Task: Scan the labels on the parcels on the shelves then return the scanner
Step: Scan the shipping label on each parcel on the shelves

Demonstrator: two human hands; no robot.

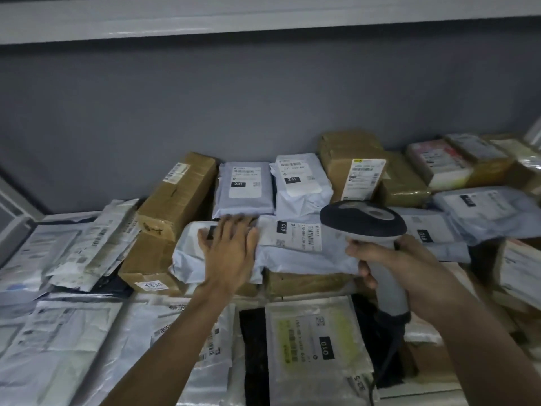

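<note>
Near shelf edge: my right hand [404, 268] gripped the scanner [371, 230] by its handle; rigid, light, I judged. Further in, my left hand [228, 247] lay flat, fingers straight, on a white poly parcel [292, 259], soft and slippery, label [298, 234] facing up. Boxes stood behind.

Open air above parcels [295, 253]; upper shelf [263, 22] caps it, boxes [175, 194] block rear.
</note>
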